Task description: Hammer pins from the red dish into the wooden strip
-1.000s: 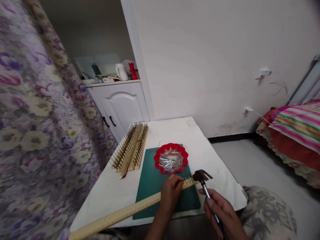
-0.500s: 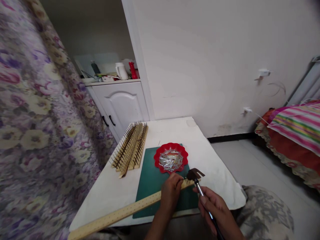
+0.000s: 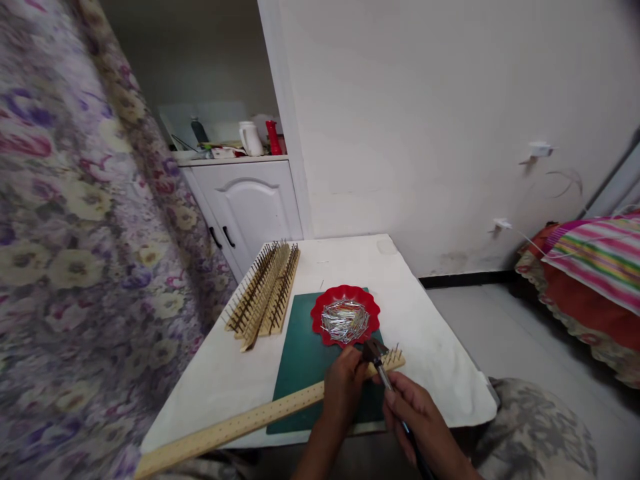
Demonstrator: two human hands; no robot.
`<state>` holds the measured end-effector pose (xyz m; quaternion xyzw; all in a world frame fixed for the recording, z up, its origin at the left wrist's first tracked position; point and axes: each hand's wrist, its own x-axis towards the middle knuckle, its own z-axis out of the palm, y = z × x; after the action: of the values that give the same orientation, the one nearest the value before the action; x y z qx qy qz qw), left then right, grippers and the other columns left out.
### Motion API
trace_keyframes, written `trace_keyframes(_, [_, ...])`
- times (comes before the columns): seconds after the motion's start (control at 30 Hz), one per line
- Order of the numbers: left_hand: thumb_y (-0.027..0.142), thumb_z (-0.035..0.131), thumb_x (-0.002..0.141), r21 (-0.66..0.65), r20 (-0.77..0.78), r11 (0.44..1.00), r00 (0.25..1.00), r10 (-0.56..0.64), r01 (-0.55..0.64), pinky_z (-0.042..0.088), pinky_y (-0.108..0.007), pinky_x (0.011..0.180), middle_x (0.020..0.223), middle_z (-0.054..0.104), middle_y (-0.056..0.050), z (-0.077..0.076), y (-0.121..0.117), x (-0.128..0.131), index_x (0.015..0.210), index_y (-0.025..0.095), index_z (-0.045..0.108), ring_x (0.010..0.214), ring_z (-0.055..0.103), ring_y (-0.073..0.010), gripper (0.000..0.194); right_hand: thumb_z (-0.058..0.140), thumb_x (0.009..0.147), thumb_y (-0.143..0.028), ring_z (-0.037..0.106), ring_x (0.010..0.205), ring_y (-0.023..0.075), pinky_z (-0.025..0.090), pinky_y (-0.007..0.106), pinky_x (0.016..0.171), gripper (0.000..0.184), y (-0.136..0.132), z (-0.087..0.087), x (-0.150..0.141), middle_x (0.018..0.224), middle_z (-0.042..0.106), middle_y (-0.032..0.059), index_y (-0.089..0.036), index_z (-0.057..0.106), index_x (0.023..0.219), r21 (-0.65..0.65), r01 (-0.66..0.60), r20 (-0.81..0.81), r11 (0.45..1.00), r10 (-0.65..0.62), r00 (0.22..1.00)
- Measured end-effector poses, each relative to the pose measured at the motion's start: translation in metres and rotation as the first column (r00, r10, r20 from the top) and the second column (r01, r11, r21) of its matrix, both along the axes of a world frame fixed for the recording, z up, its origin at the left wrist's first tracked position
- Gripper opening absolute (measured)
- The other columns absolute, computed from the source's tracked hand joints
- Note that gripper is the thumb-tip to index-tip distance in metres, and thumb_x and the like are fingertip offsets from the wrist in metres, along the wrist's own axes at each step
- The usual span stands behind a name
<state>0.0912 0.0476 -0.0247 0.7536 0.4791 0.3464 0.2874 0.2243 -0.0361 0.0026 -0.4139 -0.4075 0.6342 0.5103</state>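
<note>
A long wooden strip (image 3: pixel 240 427) with a row of holes lies slantwise across a green cutting mat (image 3: pixel 305 363); several nails stand in its right end (image 3: pixel 393 357). My left hand (image 3: pixel 345 387) rests on the strip with fingers pinched, seemingly on a nail too small to make out. My right hand (image 3: pixel 417 423) grips the handle of a small hammer (image 3: pixel 375 353), whose head sits right by my left fingertips above the strip. A red scalloped dish (image 3: pixel 320 313) full of silver nails stands just behind.
A stack of nailed wooden strips (image 3: pixel 265 293) lies at the table's back left. The white table (image 3: pixel 440 373) stands against a wall; a floral curtain hangs left, a white cupboard (image 3: pixel 250 200) behind, a striped bedcover (image 3: pixel 600 260) right. My camouflage-clad knee (image 3: pixel 540 427) is at lower right.
The hammer head has swung left and down from beyond the strip's right end to my left fingertips. My left hand has stayed on the strip.
</note>
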Motion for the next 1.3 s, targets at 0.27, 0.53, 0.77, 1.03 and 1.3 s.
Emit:
trace_keyframes(0.27, [0.014,0.045,0.08,-0.015,0.011,1.0,1.0,-0.008,0.008,0.038,-0.022,0.064,0.076,0.059,-0.002,0.005,-0.002,0.0,0.067,0.019,0.057,0.072,0.055,-0.015,0.018,0.05,0.086,-0.045,0.036,0.023,0.0011,0.013,0.013,0.026,0.032,0.0,0.002,0.002,0.056,0.059,-0.0076,-0.018,0.051,0.103,-0.009,-0.023,0.03,1.0,0.023,0.999])
trace_keyframes(0.53, [0.016,0.048,0.08,0.054,-0.022,0.999,1.0,0.0,0.001,0.039,-0.024,0.064,0.076,0.058,-0.002,0.002,-0.001,-0.001,0.072,0.019,0.061,0.072,0.056,-0.0151,0.015,0.052,0.084,-0.048,0.034,0.021,-0.0001,0.012,0.014,0.026,0.036,-0.012,0.007,0.017,0.055,0.058,-0.0068,-0.018,0.049,0.105,0.027,0.047,-0.023,0.999,-0.046,0.999])
trace_keyframes(0.77, [0.019,0.053,0.078,0.03,-0.022,0.999,1.0,0.016,-0.016,0.039,-0.024,0.064,0.077,0.058,-0.002,0.003,-0.002,-0.001,0.074,0.019,0.062,0.07,0.055,-0.0149,0.01,0.053,0.082,-0.052,0.035,0.02,0.0003,0.011,0.014,0.026,0.04,-0.017,-0.012,0.028,0.057,0.059,-0.0058,-0.019,0.048,0.102,0.017,0.078,-0.024,0.997,-0.077,0.997])
trace_keyframes(1.03, [0.021,0.051,0.081,0.025,0.01,1.0,1.0,0.017,-0.017,0.038,-0.023,0.063,0.074,0.058,-0.001,0.001,-0.001,0.0,0.071,0.018,0.061,0.069,0.055,-0.0143,0.014,0.053,0.084,-0.049,0.033,0.022,-0.001,0.009,0.014,0.028,0.037,-0.015,-0.005,0.017,0.054,0.057,-0.0072,-0.017,0.048,0.102,0.018,0.035,-0.05,0.999,-0.034,0.998])
trace_keyframes(1.3, [0.017,0.047,0.079,-0.026,0.013,0.999,1.0,0.021,-0.021,0.035,-0.022,0.06,0.072,0.057,-0.001,0.001,0.0,0.001,0.063,0.018,0.056,0.068,0.053,-0.0138,0.018,0.051,0.086,-0.044,0.036,0.022,-0.0004,0.015,0.011,0.025,0.032,-0.003,-0.004,0.003,0.054,0.058,-0.0076,-0.016,0.048,0.103,0.018,-0.017,-0.05,1.0,0.018,0.999])
